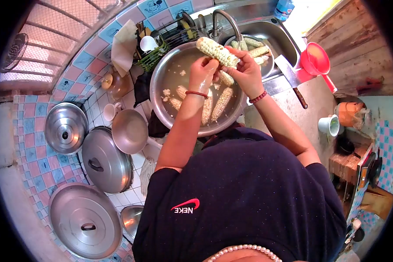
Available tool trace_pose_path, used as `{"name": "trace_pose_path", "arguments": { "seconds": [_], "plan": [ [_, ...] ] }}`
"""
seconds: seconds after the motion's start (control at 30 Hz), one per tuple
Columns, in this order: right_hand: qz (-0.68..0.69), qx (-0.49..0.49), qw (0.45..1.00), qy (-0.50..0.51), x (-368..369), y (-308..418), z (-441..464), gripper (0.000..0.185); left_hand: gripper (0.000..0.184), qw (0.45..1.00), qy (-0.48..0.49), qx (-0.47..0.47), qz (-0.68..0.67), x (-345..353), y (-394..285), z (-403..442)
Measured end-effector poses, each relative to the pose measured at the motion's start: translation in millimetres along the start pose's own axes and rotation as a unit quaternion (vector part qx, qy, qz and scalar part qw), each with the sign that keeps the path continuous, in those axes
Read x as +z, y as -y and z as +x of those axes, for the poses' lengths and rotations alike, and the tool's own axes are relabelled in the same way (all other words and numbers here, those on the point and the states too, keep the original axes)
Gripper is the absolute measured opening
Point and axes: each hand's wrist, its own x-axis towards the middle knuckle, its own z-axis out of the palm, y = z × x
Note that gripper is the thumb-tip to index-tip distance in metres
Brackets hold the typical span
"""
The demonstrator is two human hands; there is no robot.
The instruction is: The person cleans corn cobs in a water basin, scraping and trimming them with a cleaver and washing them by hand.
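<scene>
A person's right hand is gripping one end of a single pale, knobbly corn cob, while the left hand is pinching the cob's underside with bunched fingers; each grip is holding the same tilted cob above a wide, round metal basin. One thin red bracelet is circling the left wrist, and one beaded red bracelet is circling the right. In the basin's cloudy water, at least five cream-coloured cobs are lying among small soft scraps. Beyond, one curved metal faucet is arching near a smaller round bowl, where at least four cobs are resting inside the steel sink. At right, one broad-bladed cleaver with a wooden handle is lying on the smooth grey desk, near one red plastic dipper. At left, three round metal lids with dark handles are gleaming by pink-and-blue tiles
</scene>
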Motion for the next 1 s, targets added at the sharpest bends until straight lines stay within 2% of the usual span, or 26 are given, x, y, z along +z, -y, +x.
{"name": "trace_pose_path", "arguments": {
  "seconds": [0.07, 0.17, 0.27, 0.3, 0.4, 0.47, 0.53, 0.67, 0.8, 1.0],
  "plan": [
    [-0.004, -0.011, 1.000, -0.003, -2, -4, 0, 0.052, 0.011, 1.000, -0.004, -0.008, 0.013, 2, 1, 1],
    [-0.085, 0.029, 0.996, 0.016, -6, -2, -1, 0.049, 0.011, 0.998, -0.060, -0.012, 0.034, 11, 5, 1],
    [0.003, 0.071, 0.997, -0.012, -14, -5, 5, 0.049, 0.013, 0.998, -0.032, 0.020, 0.041, 6, 6, -3],
    [0.073, 0.119, 0.990, -0.027, -17, -5, 6, 0.048, 0.013, 0.999, -0.021, 0.024, 0.019, 5, 4, -4],
    [0.134, 0.130, 0.982, -0.022, -20, 0, 6, 0.049, 0.014, 0.999, 0.020, -0.016, -0.022, -5, -1, -8],
    [0.101, 0.083, 0.991, 0.000, -19, 1, 5, 0.048, 0.012, 0.999, 0.025, -0.023, -0.030, -2, -6, -14],
    [0.041, 0.014, 0.999, 0.031, -21, -1, 3, 0.048, 0.018, 0.998, 0.029, -0.032, -0.037, 1, -11, -20],
    [-0.073, -0.080, 0.990, 0.089, -20, -5, -1, 0.051, 0.023, 0.999, 0.040, -0.008, -0.030, 3, -7, -18],
    [-0.016, -0.081, 0.990, 0.119, -17, 1, 0, 0.051, 0.023, 0.998, 0.056, 0.021, -0.032, 1, -7, -18],
    [-0.019, 0.061, 0.992, 0.105, -18, 13, -2, 0.059, 0.026, 0.997, 0.072, 0.013, -0.024, 6, -12, -20]
  ]
}}
